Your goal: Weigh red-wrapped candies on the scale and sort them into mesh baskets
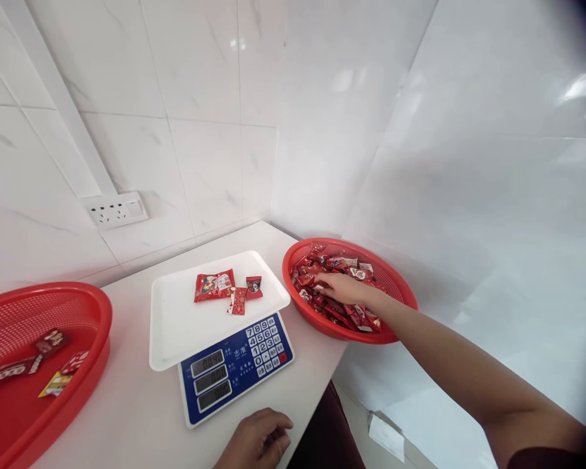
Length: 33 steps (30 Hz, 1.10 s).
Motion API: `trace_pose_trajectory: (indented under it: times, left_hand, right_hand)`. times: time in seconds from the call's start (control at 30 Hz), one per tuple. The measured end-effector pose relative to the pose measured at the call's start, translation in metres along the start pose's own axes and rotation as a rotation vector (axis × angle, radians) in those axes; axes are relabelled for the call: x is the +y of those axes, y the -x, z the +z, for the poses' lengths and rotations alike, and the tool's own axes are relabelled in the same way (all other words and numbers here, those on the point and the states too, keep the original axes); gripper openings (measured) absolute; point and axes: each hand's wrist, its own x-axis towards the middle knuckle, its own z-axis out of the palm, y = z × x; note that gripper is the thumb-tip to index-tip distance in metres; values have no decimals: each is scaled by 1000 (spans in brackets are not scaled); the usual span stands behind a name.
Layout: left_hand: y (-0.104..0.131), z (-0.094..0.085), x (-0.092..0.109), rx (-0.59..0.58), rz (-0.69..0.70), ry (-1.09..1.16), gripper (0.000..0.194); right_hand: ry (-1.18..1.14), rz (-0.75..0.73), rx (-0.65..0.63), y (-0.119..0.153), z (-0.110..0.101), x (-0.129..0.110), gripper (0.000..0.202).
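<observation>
My right hand (344,288) reaches into a red basket (289,286) on the right. Its fingertips are pinched on a small candy packet (318,286), partly hidden among many red wrapped candies (356,312). Near the table's front edge is my left hand (258,438), its fingers loosely bent and apart, holding nothing. Just beyond it stands a digital scale (239,368) with a blue panel and keypad. On its white tray (180,326) lie a large red packet (213,286), a small red-and-white packet (237,301) and a small dark-red packet (254,287).
Another red basket (100,326) stands at the left, with several wrapped snacks (17,370) inside. The white table (141,404) meets a tiled wall carrying a power socket (117,210). Below the table's right edge, a white object (387,438) lies on the floor.
</observation>
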Motion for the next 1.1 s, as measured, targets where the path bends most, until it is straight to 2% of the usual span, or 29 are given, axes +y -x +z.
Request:
trace_pose_trajectory:
  times: [0.17,0.33,0.47,0.53,0.67,0.77,0.93,1.03,1.1]
  left_hand:
    - [-1,0,-1,-12,1,1,25]
    - [0,-1,-2,-28,-16,-1,25]
    - [0,-1,-3,-27,-9,6,24]
    - [0,0,-3,-26,-13,12,23]
    - [0,0,-2,-19,-14,29,22]
    - [0,1,-1,-10,-5,12,22]
    - [-1,-1,-1,-23,-5,-10,23]
    - [-1,-1,0,-23,-6,-9,22]
    - [0,-2,1,-22,-11,-11,22]
  right_hand:
    - [-59,92,150,1,-13,14,29]
    - [-205,132,265,12,-30,14,25]
    - [-313,157,322,16,-33,15,24]
    - [-459,195,344,18,-32,14,23]
    - [-1018,338,330,20,-30,11,19]
    - [-1214,347,302,20,-30,10,16]
    - [-1200,371,346,18,-28,14,16]
    - [-998,316,331,19,-26,20,19]
    - [-825,275,240,20,-26,24,23]
